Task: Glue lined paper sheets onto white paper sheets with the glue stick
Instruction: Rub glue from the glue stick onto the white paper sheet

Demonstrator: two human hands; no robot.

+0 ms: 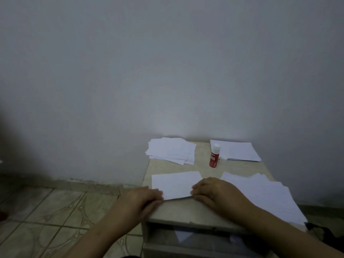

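A sheet of paper (176,184) lies at the front left of the small table (186,209). My left hand (141,200) pinches its near left corner and my right hand (214,192) pinches its near right edge, lifting that edge slightly. A red glue stick (214,156) with a white cap stands upright behind the sheet, untouched. A spread pile of lined sheets (266,194) lies at the right. A loose pile of white sheets (171,150) sits at the back left, and a neater stack (236,149) at the back right.
The table stands against a plain grey wall (167,71). Its left edge drops to a patterned tile floor (55,211). An open shelf (186,237) under the tabletop holds some paper. A dark object (320,231) lies by the table's right front corner.
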